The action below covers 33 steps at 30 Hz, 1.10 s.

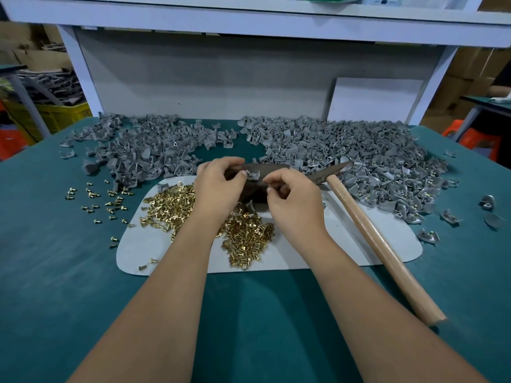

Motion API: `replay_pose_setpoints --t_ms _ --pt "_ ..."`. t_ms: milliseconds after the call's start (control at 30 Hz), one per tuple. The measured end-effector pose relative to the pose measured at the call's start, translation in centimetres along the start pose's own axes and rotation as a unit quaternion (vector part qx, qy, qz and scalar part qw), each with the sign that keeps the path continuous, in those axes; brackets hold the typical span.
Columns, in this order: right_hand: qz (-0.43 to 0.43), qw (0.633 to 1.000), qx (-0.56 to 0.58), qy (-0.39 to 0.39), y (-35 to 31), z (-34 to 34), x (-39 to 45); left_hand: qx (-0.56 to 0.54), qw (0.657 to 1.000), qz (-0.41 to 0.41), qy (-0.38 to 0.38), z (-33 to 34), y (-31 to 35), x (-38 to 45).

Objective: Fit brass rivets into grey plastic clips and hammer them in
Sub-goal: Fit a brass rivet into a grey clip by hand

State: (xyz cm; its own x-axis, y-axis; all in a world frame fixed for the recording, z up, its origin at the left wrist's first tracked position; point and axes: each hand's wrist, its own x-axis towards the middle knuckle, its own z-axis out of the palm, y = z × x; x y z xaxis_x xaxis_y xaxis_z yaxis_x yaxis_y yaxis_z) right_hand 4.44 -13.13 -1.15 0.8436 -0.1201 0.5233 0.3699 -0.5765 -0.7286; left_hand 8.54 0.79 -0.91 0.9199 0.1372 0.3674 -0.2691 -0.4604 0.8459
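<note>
My left hand (218, 186) pinches a grey plastic clip (253, 175) over a dark metal block (257, 194). My right hand (290, 194) hovers just right of the clip with its fingertips pinched together; what they hold is too small to see. A heap of brass rivets (243, 233) lies on a white mat (318, 244) under both wrists. A hammer with a wooden handle (381, 244) rests on the mat's right side, its head (331, 171) beside my right hand.
Big piles of grey clips lie at the back left (143, 150) and back right (359, 158) of the green table (55, 272). Loose rivets (102, 200) are scattered left of the mat. A white shelf frame (249, 29) rises behind.
</note>
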Motion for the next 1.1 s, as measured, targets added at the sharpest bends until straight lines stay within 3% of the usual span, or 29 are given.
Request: replay_pose_setpoints --t_ms 267,633,1100 --pt "0.040 0.994 0.101 0.022 -1.0 0.1 1.4 0.032 0.999 0.023 -0.015 0.2 0.2 0.0" --pt "0.010 0.999 -0.015 -0.049 -0.9 1.1 3.6 0.060 0.998 0.017 -0.029 0.1 0.3 -0.2" --pt "-0.006 0.997 -0.027 -0.069 -0.6 1.7 4.3 0.049 0.998 0.008 -0.035 0.2 0.1 0.0"
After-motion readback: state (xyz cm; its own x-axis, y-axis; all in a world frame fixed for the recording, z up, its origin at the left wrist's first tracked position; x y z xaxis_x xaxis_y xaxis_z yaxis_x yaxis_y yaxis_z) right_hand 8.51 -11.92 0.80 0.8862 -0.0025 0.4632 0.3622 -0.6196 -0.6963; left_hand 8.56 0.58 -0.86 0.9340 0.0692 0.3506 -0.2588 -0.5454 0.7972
